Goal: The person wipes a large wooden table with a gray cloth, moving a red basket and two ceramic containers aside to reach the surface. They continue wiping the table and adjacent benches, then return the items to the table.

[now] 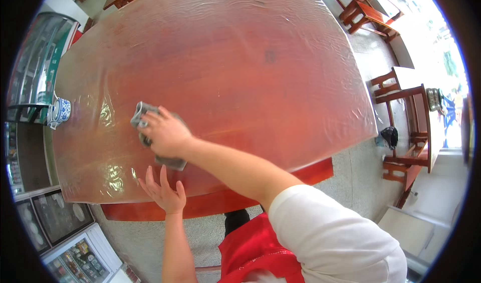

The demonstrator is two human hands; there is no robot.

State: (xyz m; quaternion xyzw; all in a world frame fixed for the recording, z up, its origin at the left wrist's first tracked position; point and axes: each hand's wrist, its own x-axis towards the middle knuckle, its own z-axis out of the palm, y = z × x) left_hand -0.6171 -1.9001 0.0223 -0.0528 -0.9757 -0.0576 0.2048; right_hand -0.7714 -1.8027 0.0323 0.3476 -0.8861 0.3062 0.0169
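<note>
A large red-brown wooden table point(240, 76) lies before me under a clear plastic cover, creased along its far and right sides. My right hand point(171, 132) presses a crumpled grey cloth point(171, 162) flat on the cover, left of the middle. Parts of the cloth stick out past the fingers and below the palm. Just nearer to me, my left hand point(164, 191) hovers by the front edge with its fingers spread, holding nothing. Whether its fingertips touch the cover I cannot tell.
A blue-and-white porcelain teapot point(60, 112) stands at the table's left edge, beside a glass display case point(41, 61). A red wooden bench point(131, 212) runs along the near side. Wooden seats point(368, 18) and another table point(434, 140) are to the right, with a black bag point(390, 137).
</note>
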